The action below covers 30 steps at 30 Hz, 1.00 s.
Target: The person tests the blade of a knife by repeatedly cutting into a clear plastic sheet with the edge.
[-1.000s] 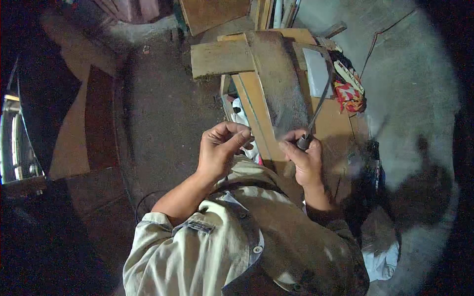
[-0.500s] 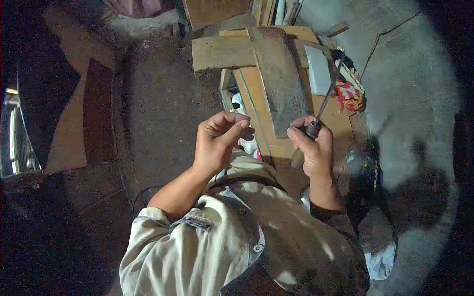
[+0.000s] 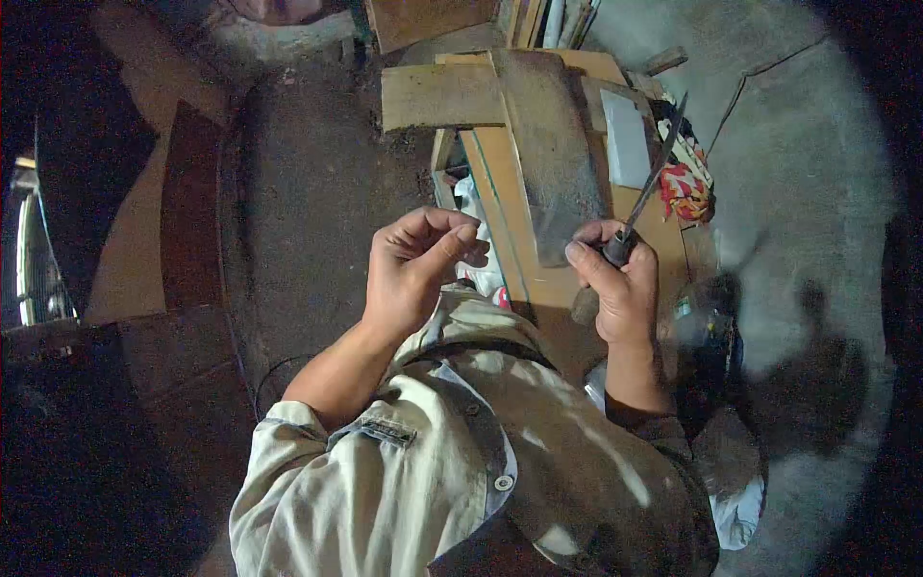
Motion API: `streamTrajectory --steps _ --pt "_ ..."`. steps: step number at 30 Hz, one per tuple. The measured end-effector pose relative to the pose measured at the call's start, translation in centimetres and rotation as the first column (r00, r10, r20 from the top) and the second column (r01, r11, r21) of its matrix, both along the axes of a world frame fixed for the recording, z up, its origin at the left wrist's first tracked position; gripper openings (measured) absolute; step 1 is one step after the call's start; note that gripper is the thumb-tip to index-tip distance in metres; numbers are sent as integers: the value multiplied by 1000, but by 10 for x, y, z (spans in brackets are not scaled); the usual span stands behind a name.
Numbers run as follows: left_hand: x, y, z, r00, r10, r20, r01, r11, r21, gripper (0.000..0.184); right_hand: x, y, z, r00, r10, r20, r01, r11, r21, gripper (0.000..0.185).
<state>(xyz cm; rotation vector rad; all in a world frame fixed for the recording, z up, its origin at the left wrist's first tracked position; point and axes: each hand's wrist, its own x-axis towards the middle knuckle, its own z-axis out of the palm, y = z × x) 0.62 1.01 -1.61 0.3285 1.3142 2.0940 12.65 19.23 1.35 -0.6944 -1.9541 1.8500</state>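
My right hand (image 3: 623,288) is closed around the handle of a long thin-bladed hand tool (image 3: 658,165). Its dark metal blade tapers to a point and slants up and to the right; I cannot tell whether it is a file or a knife. The rounded handle end (image 3: 585,306) shows below my fingers. Left of it and apart from the tool, my left hand (image 3: 415,274) is raised with thumb and forefinger pinched together. Anything between those fingertips is too small to make out. Beyond both hands lies a worn wooden board (image 3: 548,144).
A shorter plank (image 3: 442,96) crosses under the board's far end, on an orange-brown wooden top (image 3: 500,207). To the right are a white flat piece (image 3: 626,139) and a red, yellow and white cloth (image 3: 686,195). Dark floor (image 3: 308,192) stretches left; grey floor (image 3: 808,173) lies right.
My left hand has shifted slightly left and up, still pinched. My right hand has moved a little to the right with the tool, whose blade has turned slightly, showing more width.
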Motion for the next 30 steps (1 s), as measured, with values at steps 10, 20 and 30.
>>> streamTrajectory --steps 10,20,30 --pt "-1 -4 -1 999 -37 25 37 999 5 13 -1 -3 0 1000 -14 -5 14 999 -31 15" --pt "-6 -6 2 957 -285 58 291 948 -127 14 -4 -4 1 994 80 69 -77 996 -56 20" --pt "-1 0 -5 954 -284 90 297 935 -196 15 -1 -1 2 984 132 119 -113 981 -160 19"
